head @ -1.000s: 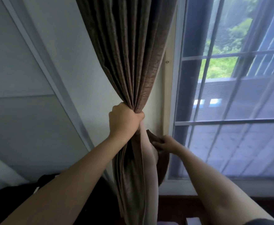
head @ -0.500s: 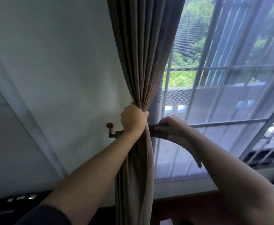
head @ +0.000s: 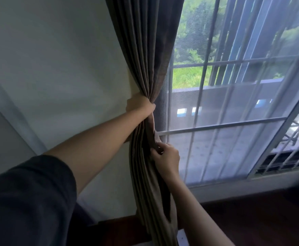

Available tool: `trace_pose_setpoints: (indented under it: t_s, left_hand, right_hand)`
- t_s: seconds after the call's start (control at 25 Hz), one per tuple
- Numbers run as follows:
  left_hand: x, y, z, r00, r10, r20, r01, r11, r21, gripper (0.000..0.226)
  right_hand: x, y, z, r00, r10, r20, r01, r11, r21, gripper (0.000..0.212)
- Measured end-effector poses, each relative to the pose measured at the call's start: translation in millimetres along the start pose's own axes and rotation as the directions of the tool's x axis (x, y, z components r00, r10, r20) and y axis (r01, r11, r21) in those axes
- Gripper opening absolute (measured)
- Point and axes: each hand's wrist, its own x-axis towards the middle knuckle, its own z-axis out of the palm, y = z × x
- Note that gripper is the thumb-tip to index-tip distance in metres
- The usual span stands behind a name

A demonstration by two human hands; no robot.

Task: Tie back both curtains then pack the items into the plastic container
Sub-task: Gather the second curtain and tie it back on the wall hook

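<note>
Curtain (head: 145,50) pleats should be bunched tight at 1 height while the tie-back is brought round them, so that no fold slips loose. The band is best drawn snug just under the gathering fist and not lower, where the cloth fans out again. This is judged to be the step in hand: 1 curtain is being tied and the packing is not yet begun.

The left hand (head: 140,105) is clenched round the gathered curtain, which is squeezed to a narrow waist beside the wall (head: 56,68) at the left edge of the window (head: 233,107). Below that waist the cloth hangs in long pleats past the sill. The right hand (head: 168,157) is held lower, at the curtain's window-side edge. Its fingers (head: 155,154) are curled and pinch a dark strip of cloth there. Whether that strip is the tie-back or only a fold of the curtain cannot be told. No 2nd curtain and no container are seen.
</note>
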Motion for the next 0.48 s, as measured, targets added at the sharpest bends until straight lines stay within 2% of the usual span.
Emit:
trace_pose_setpoints:
  t_s: [0.08, 0.16, 0.28, 0.36, 0.48]
  left_hand:
    - [-0.6, 0.0, -2.4, 0.999, 0.018, 0.047, -0.021, 0.998, 0.06, 0.047]
    - [-3.9, 1.9, 0.4, 0.993, 0.023, 0.112, -0.03, 0.998, 0.057, 0.043]
    - [-11.2, 3.1, 3.7, 0.984, -0.006, 0.181, 0.016, 0.998, -0.057, 0.03]
    - [-12.5, 0.9, 5.1, 0.982, -0.026, 0.189, 0.056, 0.987, -0.153, 0.024]
    - [-11.1, -2.5, 6.1, 0.981, -0.049, 0.186, 0.094, 0.966, -0.241, 0.016]
  right_hand:
    - [-4.2, -1.9, -0.2, 0.998, 0.059, -0.023, -0.058, 0.997, 0.055, 0.026]
    - [-8.7, -5.0, -2.3, 0.99, 0.14, -0.013, -0.135, 0.969, 0.206, 0.023]
    - [-17.9, -13.0, 0.6, 0.988, 0.149, 0.047, -0.153, 0.855, 0.496, 0.012]
    - [-22.8, -14.5, 6.3, 0.988, 0.12, 0.1, -0.156, 0.772, 0.617, 0.014]
    - [-20.0, -12.5, 16.0, 0.976, 0.173, 0.13, -0.215, 0.733, 0.645, 0.022]
